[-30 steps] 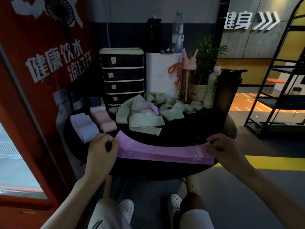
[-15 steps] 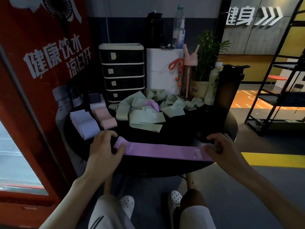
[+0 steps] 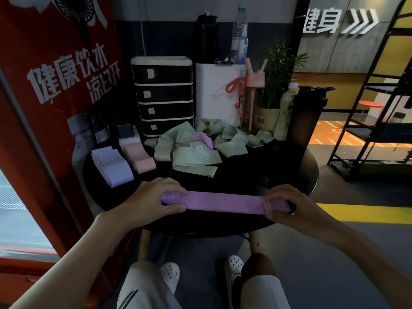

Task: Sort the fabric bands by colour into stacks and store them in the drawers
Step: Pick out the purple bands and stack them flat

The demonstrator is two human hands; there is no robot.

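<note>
Purple fabric band (image 3: 223, 201), drawn out straight over the near edge of the round black worktop (image 3: 267, 170). The left hand (image 3: 153, 197) pinches the band's left end, thumb on the near side and fingers over the top; the right hand (image 3: 289, 205) closes its grip round the right end. Behind, at left, the lavender stack (image 3: 111, 166) lies just beside the pink stack (image 3: 139, 157) — both folded. A loose heap of green bands (image 3: 196, 152) sits mid-worktop, in front of the four-drawer unit (image 3: 162, 97), its drawers closed.
</note>
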